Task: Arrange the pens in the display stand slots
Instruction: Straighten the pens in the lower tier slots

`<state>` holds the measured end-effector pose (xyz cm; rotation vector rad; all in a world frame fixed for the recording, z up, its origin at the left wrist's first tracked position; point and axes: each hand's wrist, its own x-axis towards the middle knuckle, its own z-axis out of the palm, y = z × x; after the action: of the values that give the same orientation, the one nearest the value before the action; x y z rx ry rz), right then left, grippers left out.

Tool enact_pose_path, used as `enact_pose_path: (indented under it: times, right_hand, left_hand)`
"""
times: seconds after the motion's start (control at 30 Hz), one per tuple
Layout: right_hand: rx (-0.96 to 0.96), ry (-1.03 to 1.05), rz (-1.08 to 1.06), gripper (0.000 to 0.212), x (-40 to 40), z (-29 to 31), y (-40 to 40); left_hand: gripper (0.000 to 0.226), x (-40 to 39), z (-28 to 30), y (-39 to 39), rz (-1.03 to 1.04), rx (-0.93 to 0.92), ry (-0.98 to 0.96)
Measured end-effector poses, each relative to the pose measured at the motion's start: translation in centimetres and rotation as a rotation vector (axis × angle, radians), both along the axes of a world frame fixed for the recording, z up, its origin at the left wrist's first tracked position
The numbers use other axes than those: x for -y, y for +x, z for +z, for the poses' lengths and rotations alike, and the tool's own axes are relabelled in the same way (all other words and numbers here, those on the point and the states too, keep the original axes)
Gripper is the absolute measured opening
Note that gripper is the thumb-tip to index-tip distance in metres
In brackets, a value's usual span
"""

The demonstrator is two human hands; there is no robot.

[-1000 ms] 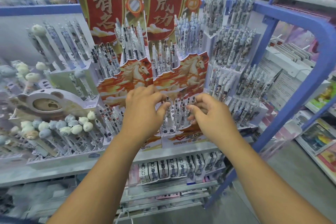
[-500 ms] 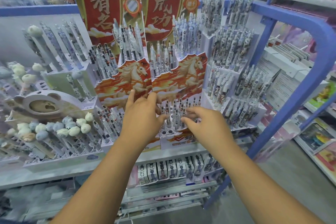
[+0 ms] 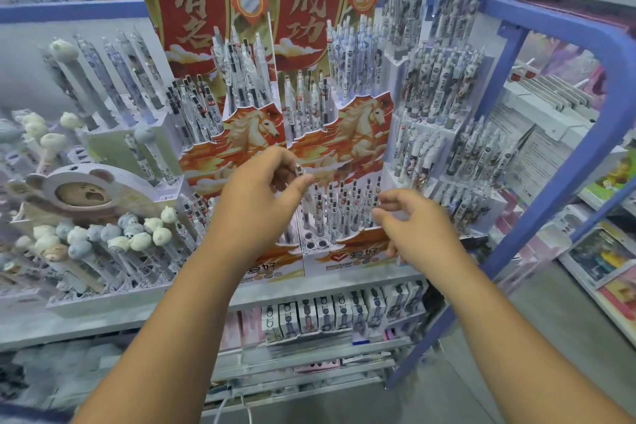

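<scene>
I see my left hand (image 3: 256,198) pinching a pen (image 3: 298,169) by its top, raised just above the display stand (image 3: 347,253) — its front slots full of upright pens (image 3: 344,210). My right hand (image 3: 413,227) hovers beside them, fingers loosely curled — holding nothing.

White pens (image 3: 344,213) stand upright in the stand (image 3: 347,253), between the grips. A few front slots (image 3: 315,240) are open. The left grip (image 3: 261,196) pinches one pen (image 3: 298,169).
</scene>
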<state>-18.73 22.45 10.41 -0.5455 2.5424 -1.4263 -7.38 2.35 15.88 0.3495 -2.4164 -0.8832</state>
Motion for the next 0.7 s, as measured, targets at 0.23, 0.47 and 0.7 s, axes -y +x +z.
enact_pose_path:
  times: [0.23,0.47,0.7]
  right_hand:
    - [-0.2,0.156,-0.033,0.036,1.6,0.4,0.1]
    - [-0.285,0.102,-0.081,0.025,1.4,-0.1,0.5]
    - [-0.438,-0.136,-0.06,0.014,0.5,4.9,0.0]
  left_hand:
    - [0.013,-1.5,-1.4,0.7,-0.021,0.107,0.054]
    - [0.013,-2.0,-3.6,-0.6,0.001,0.202,0.052]
    - [0.019,-2.6,-5.3,-1.9,0.072,0.268,0.067]
